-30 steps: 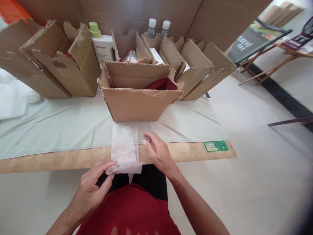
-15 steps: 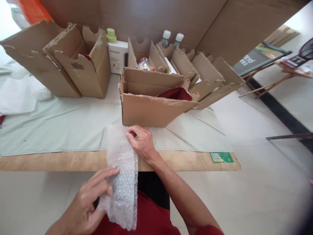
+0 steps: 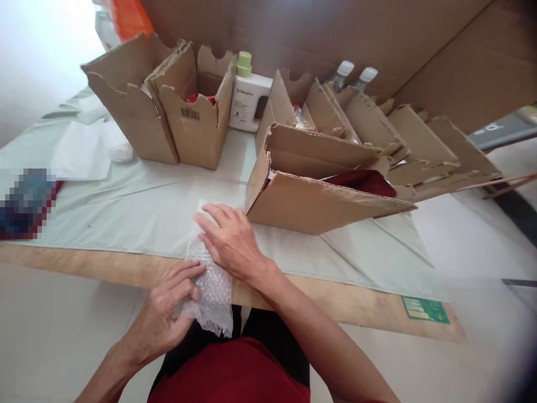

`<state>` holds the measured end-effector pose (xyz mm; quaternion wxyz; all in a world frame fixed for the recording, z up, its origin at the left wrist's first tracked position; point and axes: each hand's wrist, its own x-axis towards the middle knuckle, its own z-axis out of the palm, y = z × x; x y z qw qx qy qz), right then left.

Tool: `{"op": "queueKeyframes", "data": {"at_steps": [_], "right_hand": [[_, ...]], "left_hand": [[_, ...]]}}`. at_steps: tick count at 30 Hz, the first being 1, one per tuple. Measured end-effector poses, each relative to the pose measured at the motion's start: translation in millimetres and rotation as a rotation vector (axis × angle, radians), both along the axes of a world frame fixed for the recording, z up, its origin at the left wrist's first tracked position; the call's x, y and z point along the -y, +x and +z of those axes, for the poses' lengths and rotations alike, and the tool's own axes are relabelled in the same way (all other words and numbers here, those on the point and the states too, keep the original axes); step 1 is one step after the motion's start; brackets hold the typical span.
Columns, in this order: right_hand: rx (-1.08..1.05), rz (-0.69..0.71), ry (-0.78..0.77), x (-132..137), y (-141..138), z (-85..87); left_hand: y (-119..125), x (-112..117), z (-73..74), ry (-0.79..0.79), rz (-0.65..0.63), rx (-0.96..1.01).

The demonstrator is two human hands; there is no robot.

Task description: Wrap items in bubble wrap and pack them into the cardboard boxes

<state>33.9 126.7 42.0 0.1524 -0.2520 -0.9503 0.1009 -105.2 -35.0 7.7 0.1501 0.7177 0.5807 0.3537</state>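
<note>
A folded strip of clear bubble wrap (image 3: pixel 215 296) lies over the table's front edge, its lower end hanging above my lap. My left hand (image 3: pixel 170 302) grips its left side, fingers on top and thumb lower down near the edge. Across the upper end of the strip rests my right hand (image 3: pixel 229 240), its fingers stretched out and spread a little. Part of the wrap is hidden under both hands. Just beyond my right hand stands an open cardboard box (image 3: pixel 310 207) with dark red cloth (image 3: pixel 361 182) inside.
More open cardboard boxes (image 3: pixel 197 129) stand in a row at the back, with a white bottle with a green cap (image 3: pixel 249 98) between them. Two clear bottles (image 3: pixel 342 75) show behind. White packaging (image 3: pixel 84 148) and a pixelated item (image 3: pixel 29 201) lie at left on the cloth-covered table (image 3: pixel 159 212).
The view has swung left. The bubble wrap's hanging end is drawn up, closer to the table edge. My right hand went from pinching the wrap's edge to lying spread over it.
</note>
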Motion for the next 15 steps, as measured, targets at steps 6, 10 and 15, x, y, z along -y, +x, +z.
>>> {"op": "queueKeyframes", "data": {"at_steps": [6,10,15], "right_hand": [[0.105,0.077,-0.064,-15.1,-13.4,-51.4],[0.094,0.088,-0.089,-15.5,-6.3,-63.7],[-0.007,0.147,-0.309,-31.0,0.2,-60.6]], "left_hand": [[-10.1,2.4,7.3,-0.095,-0.015,0.104],[-24.9,-8.2,14.2,-0.298,0.130,0.312],[-26.5,-37.3,15.7,-0.464,0.355,0.303]]}}
